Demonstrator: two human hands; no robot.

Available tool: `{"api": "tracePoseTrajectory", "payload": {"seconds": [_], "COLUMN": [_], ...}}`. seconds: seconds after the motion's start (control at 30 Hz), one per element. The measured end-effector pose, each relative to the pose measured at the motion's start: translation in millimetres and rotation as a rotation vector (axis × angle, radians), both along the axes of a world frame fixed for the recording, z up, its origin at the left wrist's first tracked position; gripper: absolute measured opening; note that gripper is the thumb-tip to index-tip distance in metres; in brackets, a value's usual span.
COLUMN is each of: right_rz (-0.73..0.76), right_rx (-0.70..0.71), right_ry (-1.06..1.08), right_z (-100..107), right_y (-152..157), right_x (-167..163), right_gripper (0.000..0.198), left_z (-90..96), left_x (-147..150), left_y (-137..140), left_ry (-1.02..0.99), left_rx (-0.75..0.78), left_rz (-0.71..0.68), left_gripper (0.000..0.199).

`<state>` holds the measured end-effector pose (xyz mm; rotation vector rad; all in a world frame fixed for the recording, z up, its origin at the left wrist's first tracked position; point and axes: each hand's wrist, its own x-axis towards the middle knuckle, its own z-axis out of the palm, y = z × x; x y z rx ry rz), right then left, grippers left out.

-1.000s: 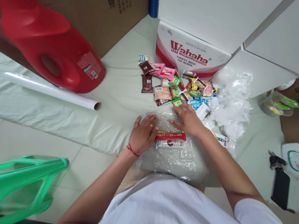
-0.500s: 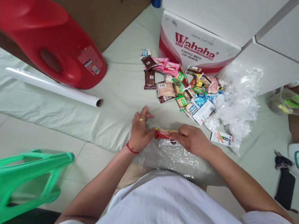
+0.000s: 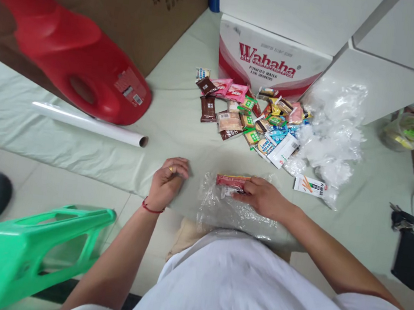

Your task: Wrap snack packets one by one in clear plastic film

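My right hand (image 3: 265, 198) pinches the right end of a red-wrapped snack (image 3: 232, 180) with a yellow edge. Under it lies a white snack packet (image 3: 227, 191), partly covered by my fingers. Both are over a clear plastic bag (image 3: 247, 223) spread flat at the table's near edge. To the left, apart from the bag, my left hand (image 3: 168, 183) rests by the cloth with its fingers curled in and nothing visible in them. A pile of small wrapped snacks (image 3: 229, 121) lies beyond both hands.
Crumpled clear bags (image 3: 332, 135) lie right of the pile, by a white breadstick packet (image 3: 309, 185). Behind stands a Wahaha carton (image 3: 272, 57). A red jug (image 3: 99, 76) and a white roll (image 3: 93, 125) lie left. A green stool (image 3: 30, 239) stands below; keys and a phone (image 3: 408, 255) are right.
My left hand has let go of the red snack's left end and drawn away to the left, its fingers curling. My right hand keeps its hold. The view has shifted slightly.
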<state>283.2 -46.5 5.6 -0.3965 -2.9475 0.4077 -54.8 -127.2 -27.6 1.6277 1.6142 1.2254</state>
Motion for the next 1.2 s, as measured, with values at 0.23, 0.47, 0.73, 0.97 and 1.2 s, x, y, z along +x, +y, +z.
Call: {"api": "tracePoseTrajectory", "payload": {"seconds": [0.23, 0.47, 0.73, 0.97, 1.2], "right_rz": [-0.014, -0.015, -0.028, -0.129, -0.288], "right_rx": [-0.041, -0.159, -0.137, -0.053, -0.010], "right_ry": [0.032, 0.093, 0.054, 0.092, 0.092], "right_z": [-1, -2, 4, 12, -23], "right_y": [-1, -2, -7, -54, -115], "right_x": [4, 12, 17, 43, 57], "right_gripper": [0.034, 0.028, 0.023, 0.032, 0.024], "left_z": [13.0, 22.2, 60.3, 20.9, 12.9], "left_x": [40, 10, 62, 91, 84], "left_y": [19, 0, -6, 15, 8], "left_ry": [0.305, -0.068, 0.458, 0.647, 0.677], "left_rx": [-0.235, -0.564, 0.143, 0.104, 0.144], "left_rz": [-0.167, -0.157, -0.315, -0.735, -0.694], "left_gripper": [0.028, 0.031, 0.029, 0.040, 0.042]}}
